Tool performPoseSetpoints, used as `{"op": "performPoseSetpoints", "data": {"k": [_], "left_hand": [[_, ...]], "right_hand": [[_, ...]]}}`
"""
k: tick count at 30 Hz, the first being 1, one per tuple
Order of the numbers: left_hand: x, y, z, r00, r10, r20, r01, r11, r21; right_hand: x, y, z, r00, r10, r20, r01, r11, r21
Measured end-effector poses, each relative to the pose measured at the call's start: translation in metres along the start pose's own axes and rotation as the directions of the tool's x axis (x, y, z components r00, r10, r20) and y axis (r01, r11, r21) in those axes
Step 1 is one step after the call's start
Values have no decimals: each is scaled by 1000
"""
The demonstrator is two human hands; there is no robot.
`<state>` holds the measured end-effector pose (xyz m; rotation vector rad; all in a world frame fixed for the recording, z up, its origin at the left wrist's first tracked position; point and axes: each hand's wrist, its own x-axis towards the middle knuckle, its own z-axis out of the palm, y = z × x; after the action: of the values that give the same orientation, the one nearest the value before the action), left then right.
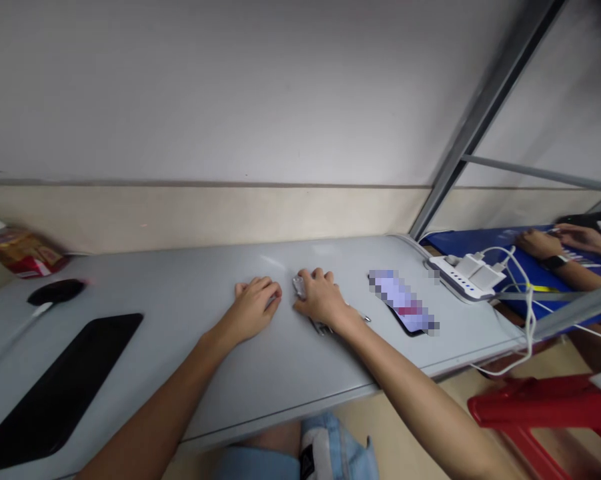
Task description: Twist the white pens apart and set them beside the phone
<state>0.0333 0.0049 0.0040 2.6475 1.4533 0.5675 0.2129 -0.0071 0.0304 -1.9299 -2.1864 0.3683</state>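
Observation:
My left hand (254, 305) rests on the grey table (180, 293), fingers curled under, close beside my right hand. My right hand (320, 297) lies with its fingers curled over a small silvery metal object (299, 287). More metal parts (321, 327) stick out from under its wrist. What the left fingers hold, if anything, is hidden. Both hands sit near the table's middle, almost touching each other.
A phone (405, 305) lies right of my right hand. A white power strip (463, 275) with chargers and cables sits at the table's right end. A black pad (60, 383) and a black mouse-like object (56, 291) lie at left. Another person's hands (555, 243) work over a blue table. A red stool (540, 407) stands at lower right.

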Motion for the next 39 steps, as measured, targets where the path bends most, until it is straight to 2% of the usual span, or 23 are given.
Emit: {"op": "performPoseSetpoints", "data": {"k": [4, 6, 9, 11, 14, 18, 20, 23, 26, 27, 29, 31, 33, 34, 36, 39], "left_hand": [[0, -1, 1, 1000, 6, 0, -6, 1000, 29], [0, -2, 1, 1000, 8, -2, -8, 999, 35], [0, -2, 2, 1000, 5, -6, -5, 1000, 31], [0, -1, 2, 1000, 6, -7, -6, 1000, 19], [0, 0, 1, 1000, 1, -3, -1, 1000, -14], [1, 8, -4, 1000, -26, -10, 24, 985, -169], [2, 14, -8, 1000, -25, 11, 27, 929, -370], [3, 25, -10, 996, 13, 88, 51, 732, -680], [3, 32, -4, 987, 36, 154, 112, 532, -840], [2, 34, -1, 987, 48, 155, 111, 498, -860], [3, 36, 4, 991, 22, 130, 102, 496, -862], [3, 38, 8, 996, -28, 81, 84, 517, -852], [4, 40, 9, 999, -10, 46, 45, 520, -853], [5, 42, 8, 1000, -6, 27, 26, 522, -852], [6, 44, 7, 1000, -13, -5, 2, 533, -846], [7, 46, 6, 998, -51, -35, -1, 552, -834]], "right_hand": [[1, 4, 2, 999, -48, 8, 48, 999, 17], [3, 10, 1, 997, -70, 13, 69, 995, 78], [5, 23, -6, 986, -158, 50, 130, 927, 351], [5, 29, -12, 979, -194, 70, 115, 795, 596], [4, 31, -20, 966, -213, 145, -15, 514, 858], [7, 23, -19, 962, -228, 147, -119, 132, 984], [9, 18, -14, 983, -172, 71, -68, 27, 997], [11, 11, -7, 987, -79, -143, 146, 39, 988], [7, 4, -4, 941, -84, -328, 337, 130, 933], [5, 2, -4, 915, -102, -390, 403, 176, 898], [-1, -4, -5, 852, -156, -500, 524, 251, 814], [-5, -10, -5, 755, -237, -611, 654, 345, 674], [-8, -14, -5, 665, -288, -689, 735, 412, 538], [-8, -15, -5, 638, -303, -708, 754, 434, 493], [-8, -15, -5, 624, -317, -714, 759, 461, 459], [-6, -14, -3, 641, -309, -702, 743, 479, 468]]}}
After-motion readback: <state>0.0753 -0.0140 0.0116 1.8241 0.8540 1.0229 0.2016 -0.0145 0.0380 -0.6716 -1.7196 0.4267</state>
